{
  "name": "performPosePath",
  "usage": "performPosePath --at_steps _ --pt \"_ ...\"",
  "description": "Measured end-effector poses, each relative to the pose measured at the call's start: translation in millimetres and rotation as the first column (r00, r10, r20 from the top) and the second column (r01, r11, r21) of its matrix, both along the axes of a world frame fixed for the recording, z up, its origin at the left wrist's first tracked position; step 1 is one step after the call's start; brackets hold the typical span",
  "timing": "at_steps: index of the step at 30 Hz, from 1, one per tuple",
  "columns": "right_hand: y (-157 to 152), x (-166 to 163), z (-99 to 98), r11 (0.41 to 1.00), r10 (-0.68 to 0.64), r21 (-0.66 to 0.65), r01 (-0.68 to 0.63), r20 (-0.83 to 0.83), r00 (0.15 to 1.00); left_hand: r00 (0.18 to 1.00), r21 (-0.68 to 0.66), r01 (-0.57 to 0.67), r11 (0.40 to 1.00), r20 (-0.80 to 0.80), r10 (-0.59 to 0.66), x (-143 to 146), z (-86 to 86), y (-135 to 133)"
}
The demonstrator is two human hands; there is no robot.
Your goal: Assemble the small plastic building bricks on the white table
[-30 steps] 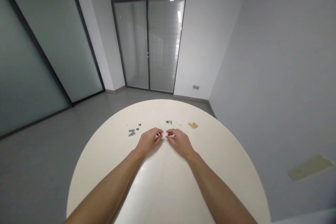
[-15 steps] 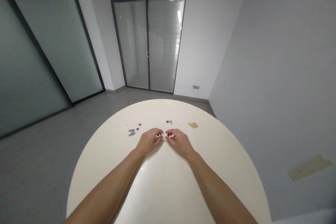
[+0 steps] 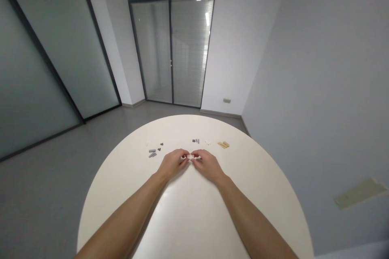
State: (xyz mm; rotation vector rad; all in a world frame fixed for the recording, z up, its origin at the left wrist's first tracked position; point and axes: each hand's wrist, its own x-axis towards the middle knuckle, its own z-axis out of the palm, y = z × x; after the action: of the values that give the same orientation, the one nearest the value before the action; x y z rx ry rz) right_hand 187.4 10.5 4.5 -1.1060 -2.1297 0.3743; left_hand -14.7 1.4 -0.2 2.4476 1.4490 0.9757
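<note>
My left hand (image 3: 174, 163) and my right hand (image 3: 208, 164) meet over the middle of the round white table (image 3: 188, 218). Between their fingertips is a small white block-like piece (image 3: 190, 156), pinched from both sides. Fingers cover most of it, so its exact shape is hidden. Left of my left hand lie several grey bar-shaped pieces (image 3: 152, 153) and small dark pieces (image 3: 159, 149). Just beyond my right hand are small dark and grey pieces (image 3: 196, 141) and white pieces (image 3: 208, 142).
Tan bar-shaped pieces (image 3: 223, 145) rest at the table's far right. Faint white pieces (image 3: 148, 143) lie at the far left, hard to make out against the tabletop. Beyond the table stand a glass door (image 3: 172, 52) and a wall on the right (image 3: 328, 89).
My right hand has shifted slightly left, narrowing the gap between the fingertips. The white piece now shows more plainly between both hands. The loose pieces have stayed put.
</note>
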Motion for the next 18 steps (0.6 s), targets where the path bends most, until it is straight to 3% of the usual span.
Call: performPosePath --at_steps 18 --pt "1.0 0.1 -0.9 1.0 -0.001 -0.004 0.001 0.005 1.0 1.0 -0.013 -0.001 1.0 0.005 0.002 0.0 0.2 -1.3"
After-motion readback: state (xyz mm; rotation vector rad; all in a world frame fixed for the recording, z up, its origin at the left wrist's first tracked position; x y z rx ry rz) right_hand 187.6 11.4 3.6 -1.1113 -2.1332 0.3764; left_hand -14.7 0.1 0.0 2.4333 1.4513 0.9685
